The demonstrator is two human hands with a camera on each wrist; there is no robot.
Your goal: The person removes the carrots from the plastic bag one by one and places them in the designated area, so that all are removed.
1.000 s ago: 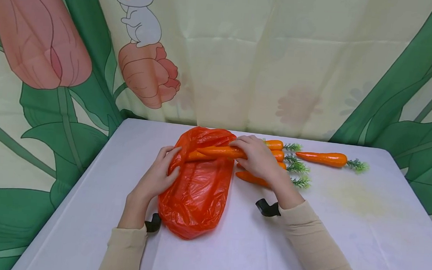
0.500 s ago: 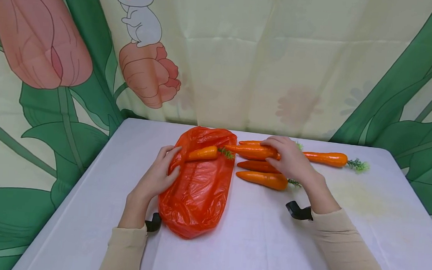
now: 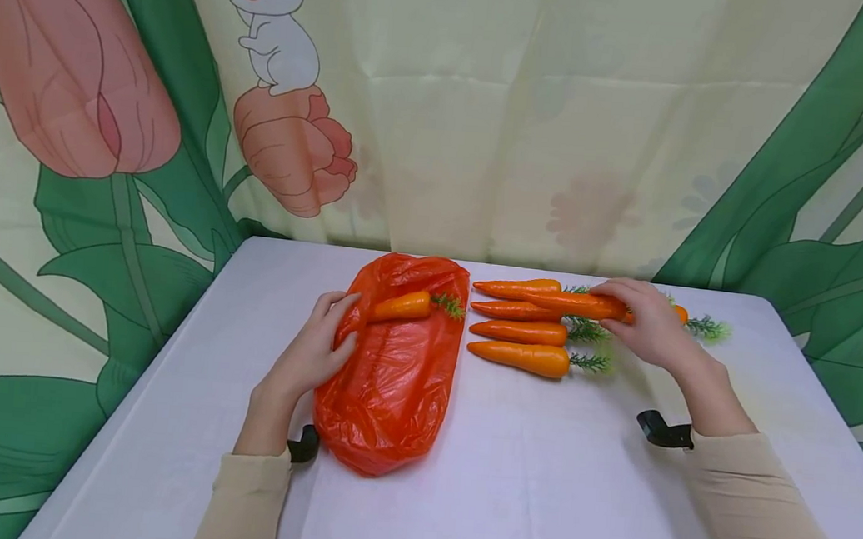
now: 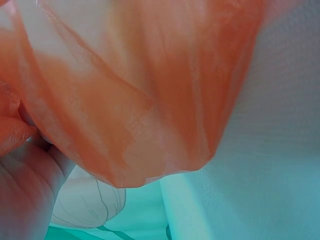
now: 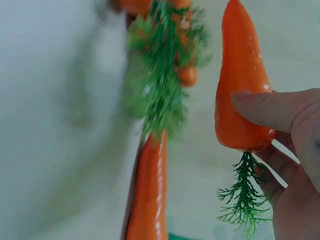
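A crinkled red plastic bag [image 3: 385, 391] lies on the table, its left edge gripped by my left hand [image 3: 313, 349]. One orange carrot [image 3: 402, 307] with a green top shows at the bag's upper part, its tip hidden by red plastic. My right hand [image 3: 646, 322] holds another carrot [image 3: 575, 303] near its thick end, tip pointing left, above the carrots on the table. In the right wrist view the thumb presses on this carrot [image 5: 240, 75], and its green sprig hangs free below. Red film fills most of the left wrist view.
Several carrots lie in a row right of the bag, such as the front carrot [image 3: 519, 359], with tips to the left. A further carrot [image 3: 680, 314] lies partly behind my right hand. A printed curtain [image 3: 486, 140] stands behind the white table [image 3: 461, 489].
My right hand has moved right with its carrot, from over the bag to above the right side of the row. My left hand has stayed on the bag.
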